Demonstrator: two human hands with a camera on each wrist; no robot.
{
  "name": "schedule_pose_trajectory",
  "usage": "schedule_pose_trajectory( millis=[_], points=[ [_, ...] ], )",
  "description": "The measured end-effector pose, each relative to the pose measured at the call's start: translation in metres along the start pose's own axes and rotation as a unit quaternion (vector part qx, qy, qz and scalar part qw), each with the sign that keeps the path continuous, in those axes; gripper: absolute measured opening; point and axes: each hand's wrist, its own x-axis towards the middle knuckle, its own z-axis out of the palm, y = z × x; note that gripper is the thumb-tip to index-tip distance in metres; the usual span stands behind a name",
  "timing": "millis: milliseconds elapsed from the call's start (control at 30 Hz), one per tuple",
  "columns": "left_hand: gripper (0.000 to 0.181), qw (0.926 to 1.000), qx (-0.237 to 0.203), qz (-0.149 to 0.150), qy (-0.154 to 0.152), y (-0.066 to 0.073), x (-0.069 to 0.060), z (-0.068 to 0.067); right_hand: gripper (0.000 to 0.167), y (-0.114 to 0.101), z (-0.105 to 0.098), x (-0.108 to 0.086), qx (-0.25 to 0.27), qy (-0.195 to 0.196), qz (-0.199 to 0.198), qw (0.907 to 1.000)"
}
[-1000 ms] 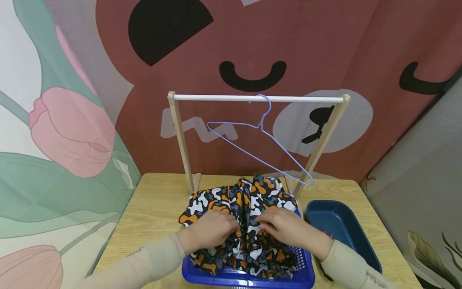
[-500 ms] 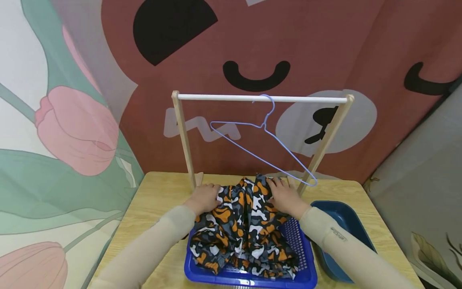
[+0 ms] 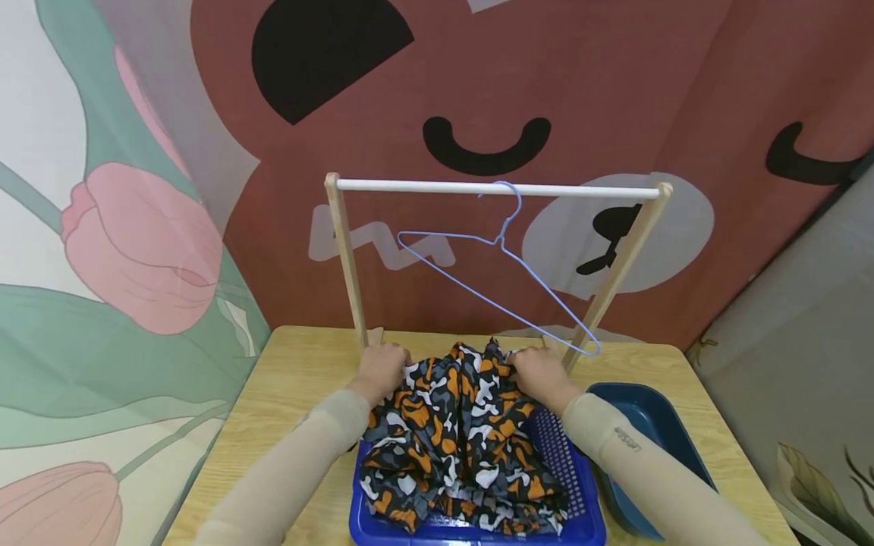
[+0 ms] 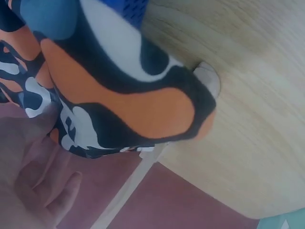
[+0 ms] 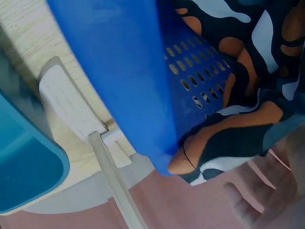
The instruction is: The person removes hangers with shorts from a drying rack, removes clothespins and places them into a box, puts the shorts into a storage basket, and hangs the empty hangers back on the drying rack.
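A garment (image 3: 437,425) with a black, orange, grey and white camouflage print lies bunched over a blue basket (image 3: 586,485). My left hand (image 3: 384,370) grips its upper left part; in the left wrist view some cloth (image 4: 133,90) stands out beyond the fingers. At the upper right part, my right hand (image 3: 542,373) holds the fabric, its fingers partly hidden by cloth in the right wrist view. Behind, a thin blue hanger (image 3: 501,243) hangs crookedly from the white rod of a wooden rack (image 3: 437,186).
A dark teal tray (image 3: 649,413) stands right of the basket, partly under my right forearm. Everything rests on a light wooden table (image 3: 300,379). The rack's feet (image 5: 71,102) are close behind the basket. A patterned cloth backdrop (image 3: 382,288) rises at the table's far edge.
Both hands have moved from the middle of the garment outward and away to its upper corners, then gripped there. The cloth has drawn in, baring the basket's right side. The hanger stays put.
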Motion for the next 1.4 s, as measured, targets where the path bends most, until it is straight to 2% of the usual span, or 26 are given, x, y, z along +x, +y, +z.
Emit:
schedule_pose_trajectory(
  millis=[67,200,267,400,500,600,733,833,933,1067,1200,1400],
  points=[
    [0.022,0.9998,0.007,0.008,0.017,-0.001,0.003,0.0,0.01,0.0,-0.002,0.001,-0.001,0.019,0.002,0.9998],
    [0.017,0.9993,0.01,0.008,0.034,0.001,0.005,-0.006,0.009,0.0,-0.007,0.004,0.008,0.034,0.0,0.9994],
    [0.006,0.9993,0.0,0.004,0.036,0.005,0.002,-0.012,0.013,-0.001,-0.01,0.002,0.012,0.039,-0.004,0.9992],
    [0.011,0.9981,-0.031,0.004,0.053,0.017,-0.006,-0.025,0.012,-0.005,-0.019,-0.007,0.018,0.072,-0.014,0.9972],
    [0.011,0.9946,-0.062,0.009,0.082,0.027,-0.017,-0.038,0.013,-0.011,-0.03,-0.019,0.032,0.111,-0.027,0.993],
    [0.01,0.9894,-0.093,0.024,0.109,0.037,-0.035,-0.05,0.014,-0.018,-0.042,-0.032,0.054,0.148,-0.048,0.9863],
    [0.009,0.9844,-0.104,0.071,0.123,0.05,-0.065,-0.059,0.018,-0.028,-0.053,-0.055,0.073,0.179,-0.101,0.976],
    [0.006,0.9814,-0.09,0.125,0.115,0.059,-0.086,-0.055,0.023,-0.037,-0.057,-0.074,0.087,0.182,-0.145,0.9687],
    [0.005,0.9768,-0.073,0.18,0.09,0.065,-0.103,-0.048,0.028,-0.046,-0.058,-0.091,0.104,0.169,-0.179,0.9635],
    [0.007,0.9701,-0.047,0.233,0.049,0.072,-0.118,-0.037,0.035,-0.056,-0.055,-0.108,0.116,0.14,-0.2,0.9628],
    [0.008,0.9664,-0.026,0.255,0.017,0.075,-0.125,-0.027,0.036,-0.061,-0.048,-0.118,0.124,0.103,-0.193,0.9677],
    [0.012,0.9682,-0.014,0.245,-0.048,0.075,-0.129,-0.014,0.033,-0.065,-0.035,-0.126,0.117,0.009,-0.157,0.9805]
  ],
)
